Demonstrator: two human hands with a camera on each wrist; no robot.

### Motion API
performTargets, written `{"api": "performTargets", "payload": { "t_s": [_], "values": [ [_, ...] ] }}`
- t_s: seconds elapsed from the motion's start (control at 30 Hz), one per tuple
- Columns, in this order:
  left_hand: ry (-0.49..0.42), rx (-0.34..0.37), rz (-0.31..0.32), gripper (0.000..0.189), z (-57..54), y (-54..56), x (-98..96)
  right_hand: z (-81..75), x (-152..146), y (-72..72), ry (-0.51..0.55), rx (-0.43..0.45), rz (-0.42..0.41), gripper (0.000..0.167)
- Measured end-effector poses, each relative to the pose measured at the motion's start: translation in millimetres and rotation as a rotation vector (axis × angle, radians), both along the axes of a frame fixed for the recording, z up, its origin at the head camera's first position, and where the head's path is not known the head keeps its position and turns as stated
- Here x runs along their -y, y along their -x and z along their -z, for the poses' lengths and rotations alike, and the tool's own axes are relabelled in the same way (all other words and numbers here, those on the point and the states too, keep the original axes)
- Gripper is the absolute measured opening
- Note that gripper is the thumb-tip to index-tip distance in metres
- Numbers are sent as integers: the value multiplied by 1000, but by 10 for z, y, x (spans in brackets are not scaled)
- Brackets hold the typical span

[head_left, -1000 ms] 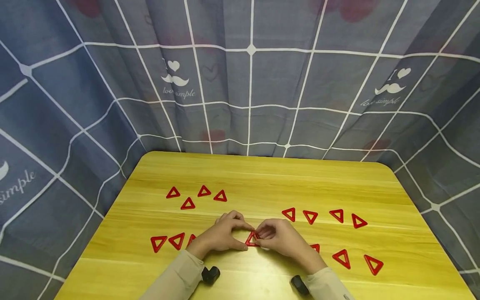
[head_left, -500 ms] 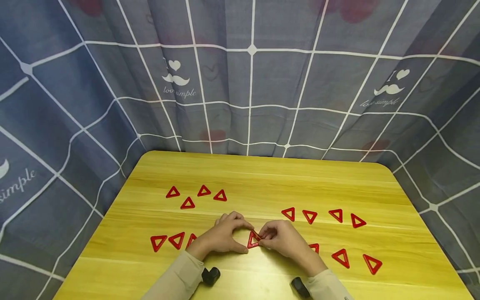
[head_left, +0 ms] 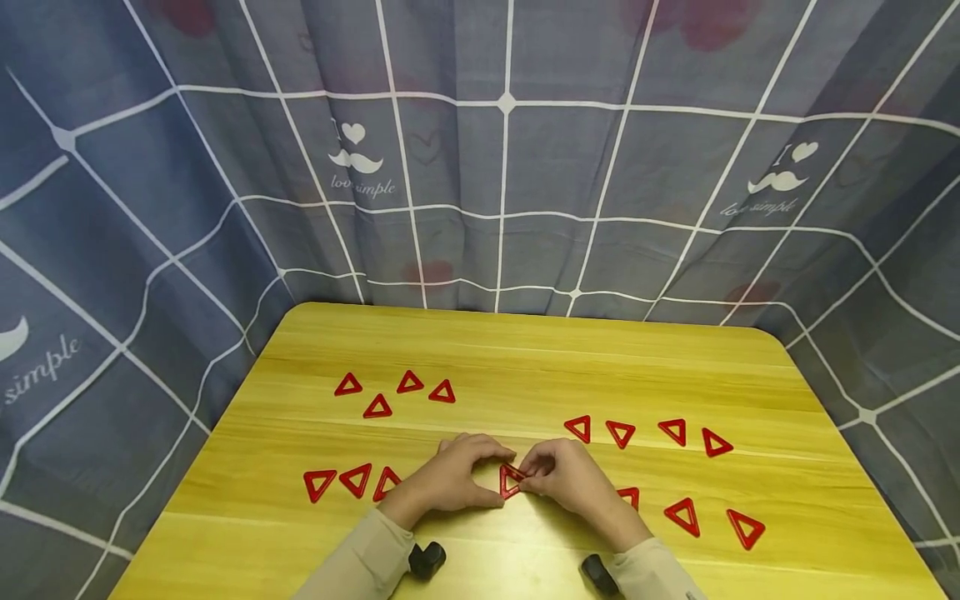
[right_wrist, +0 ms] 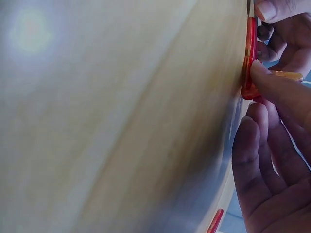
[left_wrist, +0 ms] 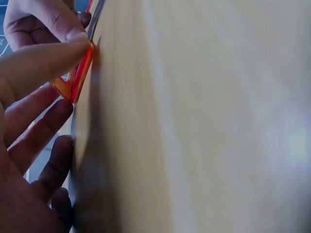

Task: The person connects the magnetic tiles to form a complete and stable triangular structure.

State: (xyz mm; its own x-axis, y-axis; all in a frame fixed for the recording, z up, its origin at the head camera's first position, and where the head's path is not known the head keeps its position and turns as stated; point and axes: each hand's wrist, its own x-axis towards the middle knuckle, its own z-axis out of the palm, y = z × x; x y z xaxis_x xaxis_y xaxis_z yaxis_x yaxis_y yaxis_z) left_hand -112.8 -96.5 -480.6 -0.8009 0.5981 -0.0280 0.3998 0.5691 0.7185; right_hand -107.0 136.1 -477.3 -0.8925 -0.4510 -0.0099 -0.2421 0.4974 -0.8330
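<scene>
In the head view, a red triangular frame piece point(head_left: 503, 482) lies at the middle front of the table. My left hand point(head_left: 450, 482) holds its left side between thumb and index finger. My right hand point(head_left: 564, 479) pinches a second triangle point(right_wrist: 291, 75) against the right side of the first. This second piece looks orange in the right wrist view and stands out from the flat one point(right_wrist: 250, 48). Fingertips hide most of where the two meet, so I cannot tell whether they are joined. In the left wrist view, the left thumb point(left_wrist: 53, 60) touches a corner of the piece.
Several loose red triangles lie on the wooden table point(head_left: 525, 358): a group at the back left point(head_left: 378, 407), more at the front left point(head_left: 320, 485), and others along the right point(head_left: 620, 433). My forearms partly cover some. A grey checked curtain point(head_left: 450, 167) surrounds the table.
The flat triangle has turned and shifted slightly right, with one side now nearly upright in the head view. My left hand has moved a little right with it; the right hand has barely moved.
</scene>
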Motion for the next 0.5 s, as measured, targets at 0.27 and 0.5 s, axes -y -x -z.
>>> {"api": "performTargets", "payload": {
  "t_s": [0.27,0.5],
  "values": [
    [9,-2,20,52,0,-5,-17,-5,27,0,-10,10,50,17],
    [44,-11,35,51,5,0,-17,-34,47,-6,-61,-18,111,22]
  ]
}}
